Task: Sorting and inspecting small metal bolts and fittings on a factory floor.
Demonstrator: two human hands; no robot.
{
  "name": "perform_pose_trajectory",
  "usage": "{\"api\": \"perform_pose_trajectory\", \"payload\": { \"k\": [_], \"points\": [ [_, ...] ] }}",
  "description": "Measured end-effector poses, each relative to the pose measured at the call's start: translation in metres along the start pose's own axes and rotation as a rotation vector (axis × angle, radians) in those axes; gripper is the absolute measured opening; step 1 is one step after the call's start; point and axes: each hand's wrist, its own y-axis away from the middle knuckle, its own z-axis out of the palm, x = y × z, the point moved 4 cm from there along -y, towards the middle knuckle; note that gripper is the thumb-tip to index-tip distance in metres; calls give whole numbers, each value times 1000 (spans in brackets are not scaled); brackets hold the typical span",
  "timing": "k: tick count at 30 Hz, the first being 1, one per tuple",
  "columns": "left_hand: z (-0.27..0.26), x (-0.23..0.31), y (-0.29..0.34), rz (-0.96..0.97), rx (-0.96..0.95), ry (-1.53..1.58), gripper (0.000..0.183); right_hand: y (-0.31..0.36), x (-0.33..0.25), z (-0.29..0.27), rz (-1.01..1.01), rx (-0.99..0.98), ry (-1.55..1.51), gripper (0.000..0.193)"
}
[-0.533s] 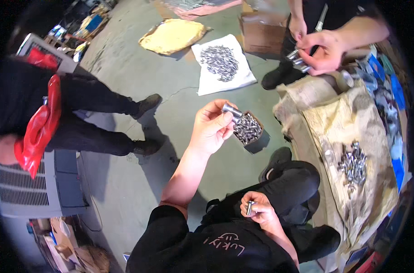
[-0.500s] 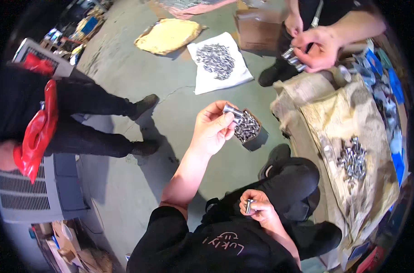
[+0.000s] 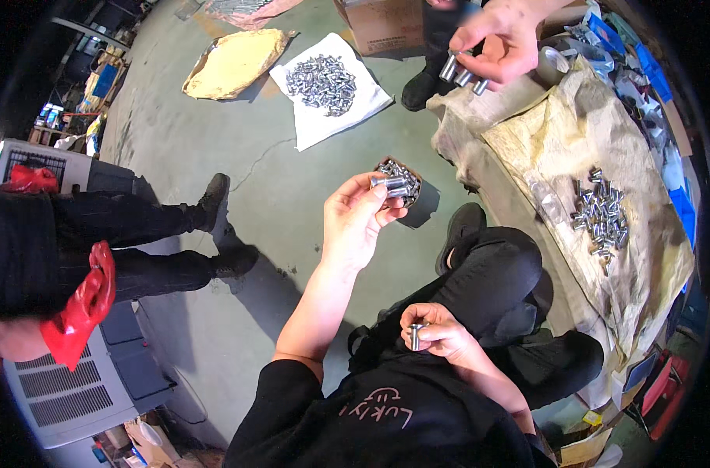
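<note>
Left grip [image 3: 360, 220] pinches metal cylinders [image 3: 392, 186]; right grip [image 3: 437, 331] clasps another cylinder [image 3: 414, 336].

brown cardboard box [image 3: 386, 27] top centre, perhaps open

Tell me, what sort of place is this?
Probably a workshop or small factory floor: bare concrete floor, piles of small metal cylinders sorted on a white cloth, more on a sack-covered bench, and cardboard boxes.

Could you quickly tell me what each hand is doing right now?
Left hand: closed on metal cylinders.
Right hand: closed on a small metal cylinder.
</note>
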Motion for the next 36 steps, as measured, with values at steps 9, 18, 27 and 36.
{"api": "perform_pose_trajectory", "payload": {
  "k": [9,18,27,36],
  "points": [
    [1,-3,1,9,33,-75,24,0,1,0,-19,-36,-31,35],
    [1,-1,1,64,38,-114,24,0,3,-3,-15,-39,-34,34],
    [-1,1,3,64,25,-94,24,2,6,-2,-34,-49,-55,33],
    [2,10,-2,87,31,-113,24,1,-2,-1,-32,-57,-40,33]
  ]
}}
